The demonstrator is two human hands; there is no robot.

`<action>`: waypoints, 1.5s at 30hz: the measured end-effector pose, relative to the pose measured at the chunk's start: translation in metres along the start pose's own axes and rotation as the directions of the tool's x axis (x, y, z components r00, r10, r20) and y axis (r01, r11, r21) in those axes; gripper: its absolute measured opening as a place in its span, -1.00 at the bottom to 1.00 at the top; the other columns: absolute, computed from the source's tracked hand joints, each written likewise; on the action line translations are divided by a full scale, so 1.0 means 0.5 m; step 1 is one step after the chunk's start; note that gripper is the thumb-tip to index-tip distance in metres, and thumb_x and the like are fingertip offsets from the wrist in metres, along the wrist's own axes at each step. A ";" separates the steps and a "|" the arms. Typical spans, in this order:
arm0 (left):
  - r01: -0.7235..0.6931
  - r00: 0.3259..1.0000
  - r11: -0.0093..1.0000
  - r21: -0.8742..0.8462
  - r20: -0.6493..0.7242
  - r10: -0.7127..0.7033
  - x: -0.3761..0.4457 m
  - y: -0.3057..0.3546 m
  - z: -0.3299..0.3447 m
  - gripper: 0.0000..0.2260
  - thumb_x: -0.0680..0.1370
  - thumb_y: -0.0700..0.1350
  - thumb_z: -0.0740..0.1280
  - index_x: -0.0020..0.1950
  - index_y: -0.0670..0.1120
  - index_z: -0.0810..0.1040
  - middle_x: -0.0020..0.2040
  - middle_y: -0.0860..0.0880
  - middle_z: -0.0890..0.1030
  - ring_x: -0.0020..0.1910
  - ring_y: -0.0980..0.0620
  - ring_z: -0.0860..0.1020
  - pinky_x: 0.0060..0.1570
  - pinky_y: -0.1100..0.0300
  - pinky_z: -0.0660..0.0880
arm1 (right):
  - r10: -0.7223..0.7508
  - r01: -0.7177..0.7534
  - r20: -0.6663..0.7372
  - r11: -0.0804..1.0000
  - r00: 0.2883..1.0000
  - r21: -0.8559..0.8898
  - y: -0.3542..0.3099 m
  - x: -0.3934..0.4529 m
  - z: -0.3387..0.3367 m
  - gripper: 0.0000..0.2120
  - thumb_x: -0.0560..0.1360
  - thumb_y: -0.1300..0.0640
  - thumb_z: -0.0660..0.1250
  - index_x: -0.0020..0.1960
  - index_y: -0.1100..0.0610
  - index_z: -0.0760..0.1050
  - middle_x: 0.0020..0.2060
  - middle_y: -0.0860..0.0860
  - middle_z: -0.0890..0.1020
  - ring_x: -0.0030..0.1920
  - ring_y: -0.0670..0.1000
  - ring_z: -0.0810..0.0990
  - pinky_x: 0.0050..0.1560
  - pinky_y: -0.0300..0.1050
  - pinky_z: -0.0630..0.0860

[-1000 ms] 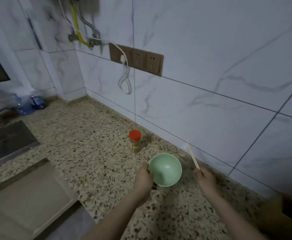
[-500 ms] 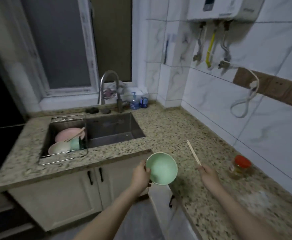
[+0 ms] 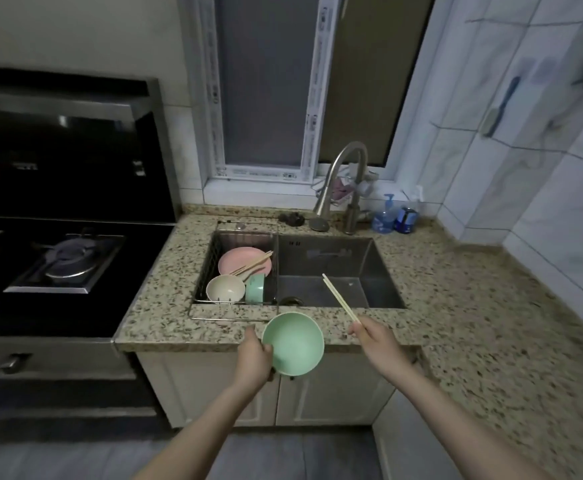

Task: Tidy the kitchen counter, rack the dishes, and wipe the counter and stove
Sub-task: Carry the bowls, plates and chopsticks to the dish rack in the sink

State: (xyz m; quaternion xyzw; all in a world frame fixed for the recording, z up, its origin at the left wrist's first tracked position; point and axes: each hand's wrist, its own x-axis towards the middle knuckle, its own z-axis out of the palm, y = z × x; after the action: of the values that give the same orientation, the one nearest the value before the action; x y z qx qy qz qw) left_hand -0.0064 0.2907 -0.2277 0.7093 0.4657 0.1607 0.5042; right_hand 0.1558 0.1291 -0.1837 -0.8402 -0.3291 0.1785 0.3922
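A: Head view, items held?
B: Smooth round green bowl [image 3: 293, 342], rim gripped by left hand [image 3: 254, 355]; slim pale chopsticks [image 3: 340, 298] pinched in right hand [image 3: 374, 341], both held before the speckled granite counter [image 3: 456, 289].
A: Racked?
B: Pink plate [image 3: 239, 263], cream bowl [image 3: 225, 289], inside wire rack [image 3: 202, 271].

That counter [image 3: 463, 306] is speckled granite-looking stone with a dull polish, and the sink [image 3: 338, 268] and gooseneck faucet [image 3: 348, 178] are brushed steel, same as the wire dish rack [image 3: 213, 271]. The green bowl [image 3: 293, 344] looks like smooth matt plastic, the chopsticks [image 3: 340, 299] pale wood or bamboo. Stove [image 3: 40, 265] top is glossy black glass, wall tiles [image 3: 542, 168] shiny marble-look.
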 end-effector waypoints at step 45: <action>-0.474 0.833 0.407 0.780 0.548 -0.080 0.856 -0.100 -0.166 -0.54 0.58 -0.34 0.06 0.48 -0.15 0.21 0.36 -0.19 0.33 0.22 -0.22 0.45 0.15 -0.10 0.47 | -0.047 0.465 0.575 0.644 0.817 -0.608 -0.087 0.966 0.428 -0.65 0.57 0.07 0.15 0.34 -0.12 0.41 0.09 0.04 0.46 0.13 0.04 0.45 0.01 -0.11 0.40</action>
State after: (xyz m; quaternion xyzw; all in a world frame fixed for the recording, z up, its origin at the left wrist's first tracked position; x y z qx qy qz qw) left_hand 0.1307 0.6925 -0.3378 0.9322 0.2368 -0.2420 0.1279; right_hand 0.3661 0.6002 -0.3046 -0.7881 -0.5835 0.1886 -0.0524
